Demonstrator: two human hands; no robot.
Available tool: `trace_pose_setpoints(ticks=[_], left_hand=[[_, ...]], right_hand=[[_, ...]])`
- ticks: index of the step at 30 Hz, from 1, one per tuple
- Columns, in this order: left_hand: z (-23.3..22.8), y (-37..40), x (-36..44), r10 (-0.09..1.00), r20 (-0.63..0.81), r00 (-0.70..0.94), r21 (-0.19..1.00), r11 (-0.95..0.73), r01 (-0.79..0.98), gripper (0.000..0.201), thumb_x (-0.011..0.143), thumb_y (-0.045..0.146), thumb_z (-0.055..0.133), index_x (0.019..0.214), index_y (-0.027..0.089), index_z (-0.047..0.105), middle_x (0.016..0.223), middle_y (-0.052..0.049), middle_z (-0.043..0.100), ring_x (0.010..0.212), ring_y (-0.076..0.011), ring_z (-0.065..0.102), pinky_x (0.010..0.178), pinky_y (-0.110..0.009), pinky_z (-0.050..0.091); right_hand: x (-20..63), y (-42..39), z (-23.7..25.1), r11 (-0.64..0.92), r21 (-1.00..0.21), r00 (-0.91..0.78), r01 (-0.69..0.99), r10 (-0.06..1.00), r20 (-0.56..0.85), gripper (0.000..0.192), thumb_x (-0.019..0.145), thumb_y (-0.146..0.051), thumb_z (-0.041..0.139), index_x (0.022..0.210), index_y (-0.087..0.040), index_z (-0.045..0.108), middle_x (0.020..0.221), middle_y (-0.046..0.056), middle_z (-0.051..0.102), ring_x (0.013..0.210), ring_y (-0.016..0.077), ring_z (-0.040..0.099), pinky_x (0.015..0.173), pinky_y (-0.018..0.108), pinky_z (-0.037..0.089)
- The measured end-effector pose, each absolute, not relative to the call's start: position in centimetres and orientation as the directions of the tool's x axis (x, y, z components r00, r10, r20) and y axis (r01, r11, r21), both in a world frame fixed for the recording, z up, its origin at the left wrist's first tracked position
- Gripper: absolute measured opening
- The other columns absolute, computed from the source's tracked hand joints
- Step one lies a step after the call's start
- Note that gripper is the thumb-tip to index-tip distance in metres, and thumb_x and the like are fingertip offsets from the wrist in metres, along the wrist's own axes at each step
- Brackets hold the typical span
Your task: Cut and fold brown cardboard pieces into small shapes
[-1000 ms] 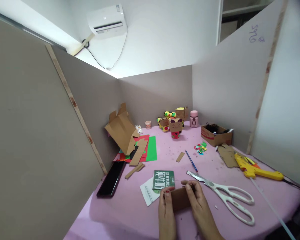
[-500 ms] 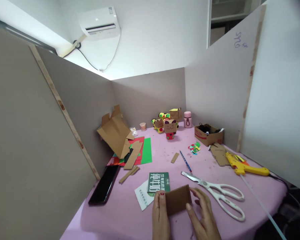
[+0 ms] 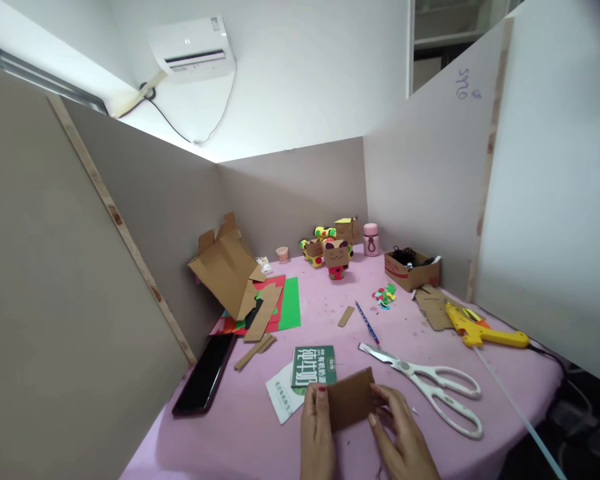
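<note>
Both of my hands hold a small brown cardboard rectangle [image 3: 350,400] above the near edge of the pink table [image 3: 240,433]. My left hand [image 3: 316,433] pinches its left edge, thumb on top. My right hand [image 3: 400,437] grips its right edge from behind and below. Just beyond the cardboard lies a green printed carton [image 3: 314,366] on a white leaflet [image 3: 281,395]. White-handled scissors [image 3: 433,387] lie to the right of my hands.
A black phone [image 3: 205,373] lies at the left. Cardboard scraps and coloured paper [image 3: 260,303] sit behind it. Cardboard cat figures [image 3: 336,257], a pink bottle [image 3: 371,239], a small box [image 3: 413,268], a pencil [image 3: 366,322] and a yellow glue gun [image 3: 483,328] fill the back and right. Grey partition boards surround the table.
The cardboard piece has been tilted up and turned so that its face shows. My right hand has shifted from its top edge to its right side. The view has drifted left.
</note>
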State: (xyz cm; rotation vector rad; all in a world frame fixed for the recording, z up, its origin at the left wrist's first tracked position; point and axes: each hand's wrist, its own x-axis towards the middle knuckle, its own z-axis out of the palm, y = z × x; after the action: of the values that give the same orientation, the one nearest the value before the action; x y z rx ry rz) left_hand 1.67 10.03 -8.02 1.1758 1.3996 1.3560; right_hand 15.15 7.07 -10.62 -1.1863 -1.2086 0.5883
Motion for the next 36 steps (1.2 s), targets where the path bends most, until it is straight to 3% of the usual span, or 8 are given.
trace_pose_setpoints(ticks=[4,7,13,19,22,27,32,36], left_hand=[[-7.3,9.9,1.7,0.981,0.068,-0.182,0.995,-0.055,0.078,0.042,0.079,0.055,0.045,0.097,0.020,0.059,0.115,-0.012,0.062,0.121,-0.0279,0.045,0.104,-0.039,0.033],[-7.0,10.0,1.7,0.979,0.074,-0.190,0.995,-0.059,0.079,0.039,0.075,0.051,0.051,0.099,0.020,0.059,0.120,-0.013,0.059,0.122,-0.0284,0.044,0.106,-0.039,0.029],[-5.8,10.0,1.9,0.978,0.011,-0.207,0.997,0.005,0.077,0.036,0.079,0.046,0.048,0.101,0.019,0.056,0.119,-0.012,0.058,0.118,-0.0274,0.047,0.101,-0.038,0.034],[-5.9,10.1,1.8,0.976,0.061,-0.210,0.995,-0.041,0.096,0.026,0.076,0.048,0.051,0.078,0.024,0.059,0.092,-0.007,0.067,0.105,-0.0281,0.053,0.093,-0.038,0.041],[-6.3,10.3,1.9,0.972,0.073,-0.222,0.994,-0.052,0.098,0.025,0.076,0.046,0.051,0.084,0.023,0.059,0.100,-0.008,0.065,0.107,-0.0274,0.053,0.096,-0.037,0.038],[-6.2,10.3,2.1,0.972,0.075,-0.222,0.993,-0.054,0.100,0.030,0.079,0.047,0.044,0.088,0.022,0.058,0.098,-0.007,0.065,0.102,-0.0268,0.055,0.093,-0.037,0.040],[-6.5,10.2,2.2,0.972,0.077,-0.223,0.992,-0.053,0.114,0.033,0.079,0.050,0.041,0.085,0.023,0.057,0.095,-0.007,0.064,0.102,-0.0268,0.054,0.090,-0.036,0.040],[-6.5,10.1,2.1,0.969,0.088,-0.231,0.990,-0.061,0.124,0.031,0.077,0.048,0.045,0.088,0.021,0.057,0.106,-0.010,0.061,0.107,-0.0283,0.050,0.092,-0.036,0.038]], right_hand=[[14.9,7.0,-10.6,0.331,-0.923,0.320,0.196,0.868,0.379,0.029,0.083,-0.028,0.050,0.111,-0.021,0.051,0.115,0.011,0.058,0.103,0.0220,0.060,0.083,0.027,0.053],[14.4,6.8,-10.6,0.334,-0.925,0.415,0.183,0.827,0.381,0.031,0.084,-0.032,0.047,0.112,-0.021,0.050,0.113,0.011,0.058,0.101,0.0218,0.061,0.079,0.026,0.055],[14.3,6.7,-11.1,0.325,-0.930,0.405,0.170,0.837,0.367,0.034,0.084,-0.035,0.045,0.114,-0.021,0.051,0.114,0.012,0.058,0.103,0.0228,0.060,0.076,0.026,0.055],[14.3,6.7,-11.6,0.311,-0.944,0.404,0.108,0.854,0.327,0.033,0.082,-0.035,0.049,0.111,-0.021,0.052,0.113,0.012,0.057,0.105,0.0245,0.058,0.076,0.029,0.055],[15.1,6.7,-11.2,0.264,-0.962,0.367,0.065,0.891,0.269,0.032,0.082,-0.035,0.050,0.110,-0.021,0.049,0.109,0.012,0.059,0.103,0.0244,0.059,0.079,0.031,0.054],[17.3,7.7,-8.7,0.245,-0.943,0.350,0.224,0.883,0.313,0.042,0.076,-0.033,0.058,0.116,-0.023,0.051,0.111,0.009,0.059,0.080,0.0212,0.059,0.068,0.032,0.051],[18.1,8.7,-5.6,0.267,-0.939,0.152,0.218,0.941,0.303,0.010,0.073,-0.024,0.060,0.080,-0.022,0.066,0.077,0.002,0.068,0.069,0.0210,0.060,0.065,0.030,0.048],[17.8,8.7,-5.1,0.252,-0.952,0.103,0.174,0.957,0.272,0.011,0.077,-0.026,0.054,0.076,-0.020,0.063,0.077,0.003,0.069,0.074,0.0235,0.063,0.066,0.031,0.049]])
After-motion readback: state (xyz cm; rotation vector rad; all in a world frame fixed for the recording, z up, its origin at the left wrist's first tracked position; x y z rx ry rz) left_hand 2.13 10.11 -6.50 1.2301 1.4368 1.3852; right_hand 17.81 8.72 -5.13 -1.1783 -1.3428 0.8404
